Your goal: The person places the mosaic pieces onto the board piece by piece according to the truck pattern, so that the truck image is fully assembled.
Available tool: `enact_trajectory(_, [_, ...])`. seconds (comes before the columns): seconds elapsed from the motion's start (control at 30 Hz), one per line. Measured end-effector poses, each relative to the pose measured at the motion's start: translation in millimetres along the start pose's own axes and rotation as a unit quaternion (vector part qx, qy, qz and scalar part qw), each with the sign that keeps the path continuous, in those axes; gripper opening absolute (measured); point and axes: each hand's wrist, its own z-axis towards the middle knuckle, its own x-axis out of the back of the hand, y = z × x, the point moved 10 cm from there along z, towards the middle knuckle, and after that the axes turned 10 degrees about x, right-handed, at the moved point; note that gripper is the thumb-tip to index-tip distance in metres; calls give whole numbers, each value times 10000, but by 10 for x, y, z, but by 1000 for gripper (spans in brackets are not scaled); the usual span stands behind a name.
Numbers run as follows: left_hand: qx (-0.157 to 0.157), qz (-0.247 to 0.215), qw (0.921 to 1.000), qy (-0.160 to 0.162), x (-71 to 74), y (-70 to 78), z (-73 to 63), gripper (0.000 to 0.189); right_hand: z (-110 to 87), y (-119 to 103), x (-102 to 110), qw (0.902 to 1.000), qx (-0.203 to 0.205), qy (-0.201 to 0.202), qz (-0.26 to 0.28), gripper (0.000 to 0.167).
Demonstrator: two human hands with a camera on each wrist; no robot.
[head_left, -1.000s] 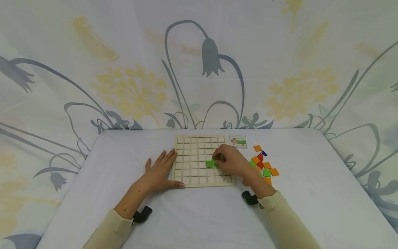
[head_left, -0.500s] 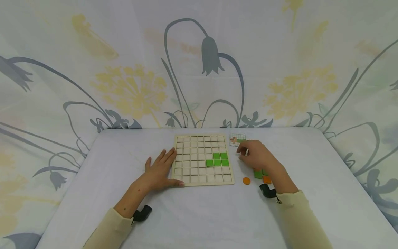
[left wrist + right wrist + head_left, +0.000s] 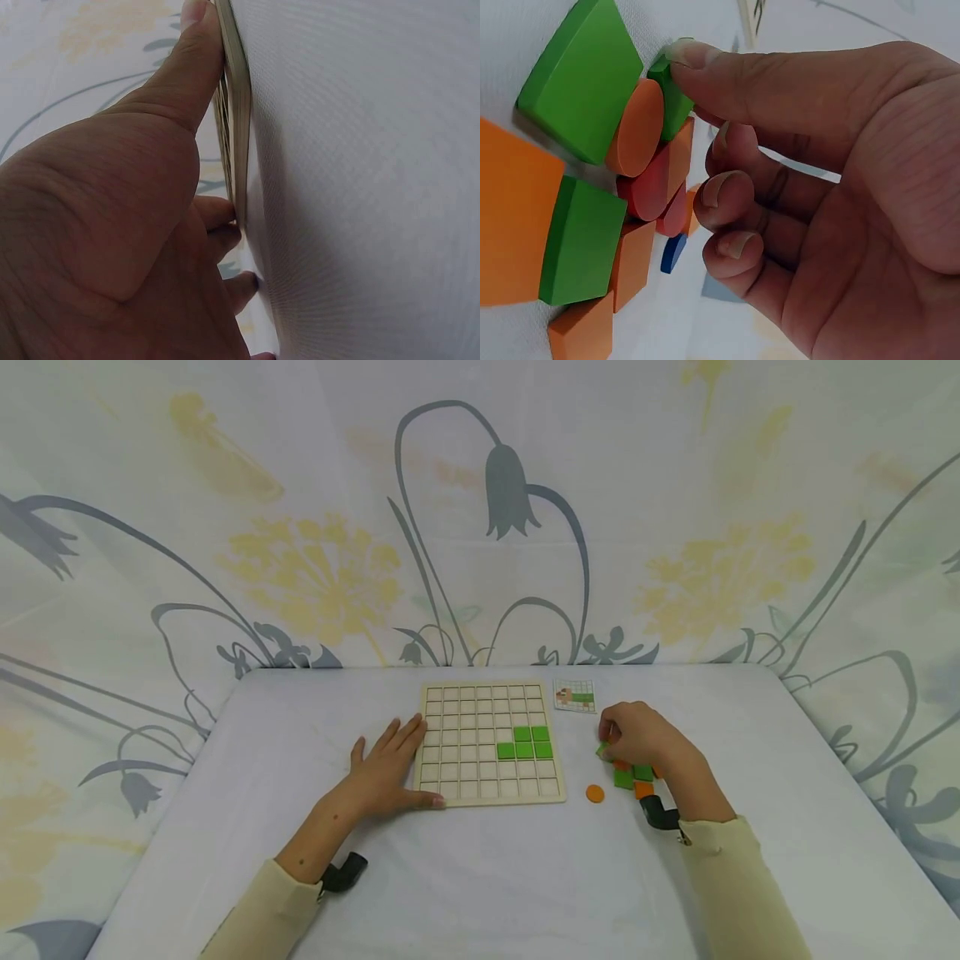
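Note:
My left hand (image 3: 384, 777) lies with spread fingers along the left edge of a pale wooden grid board (image 3: 468, 770), its thumb on the near left corner. Several green square tiles (image 3: 523, 749) sit together in cells on the board's right side. Right of the board, my right hand (image 3: 643, 737) is over a pile of coloured pieces. In the right wrist view its thumb tip presses on a green tile (image 3: 675, 97), pinching it with the index finger, which is mostly hidden behind the thumb. The other fingers are curled and hold nothing.
A small picture card (image 3: 574, 697) lies beyond the board's right corner. An orange disc (image 3: 595, 793) lies between board and pile. The pile includes orange squares (image 3: 634, 262), red rounded pieces (image 3: 646, 187) and a blue piece (image 3: 673, 253). A patterned cloth (image 3: 300, 527) hangs behind.
My right hand has left the board's green tiles, moved right to the pile and taken a green tile there. The left hand stays in place.

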Motion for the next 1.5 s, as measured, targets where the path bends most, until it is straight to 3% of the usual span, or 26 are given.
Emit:
enact_trajectory(0.67, [13, -61, 10000, -12, -8, -5, 3, 126, 103, -153, -87, 9982, 436, 100, 394, 17])
enact_trajectory(0.9, [-12, -24, 10000, 41, -2, 3, -7, 126, 168, -321, -94, 9939, 868, 484, 480, 16])
enact_trajectory(1.23, [0, -33, 10000, 27, -25, -15, 7, 126, 275, -629, -127, 9770, 1705, 1162, 547, 14])
enact_trajectory(1.5, [-19, -30, 10000, 15, -13, -7, -4, 125, 369, -767, -164, 9756, 1568, 1359, 720, 11])
